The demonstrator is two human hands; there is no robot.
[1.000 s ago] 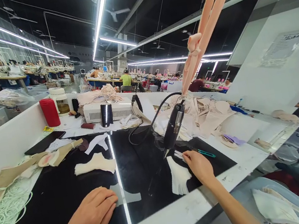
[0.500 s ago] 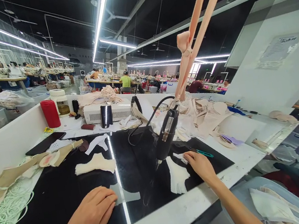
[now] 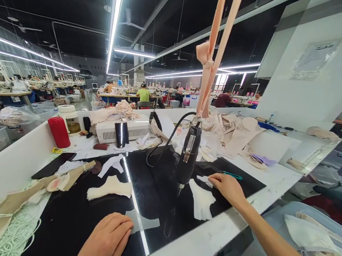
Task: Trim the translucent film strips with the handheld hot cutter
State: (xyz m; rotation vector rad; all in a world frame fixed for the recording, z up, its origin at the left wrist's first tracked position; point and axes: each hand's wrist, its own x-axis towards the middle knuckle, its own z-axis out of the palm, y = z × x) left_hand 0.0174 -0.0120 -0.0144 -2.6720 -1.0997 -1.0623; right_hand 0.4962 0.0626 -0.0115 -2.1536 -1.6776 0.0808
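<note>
I see my left hand (image 3: 109,241) resting open and flat on the near black table (image 3: 59,225), my right hand (image 3: 229,188) pinching a white scrap (image 3: 204,178).

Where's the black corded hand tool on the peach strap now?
Head view, centre-right: black corded hand tool hangs tilted over the black mat, tip just left of the right hand, above the white fabric piece.

Nothing legible: printed sheet (image 3: 317,59) on the white partition (image 3: 287,99) too blurred to read, likewise the small yellow label (image 3: 56,151) beside the red cup (image 3: 59,132)
</note>
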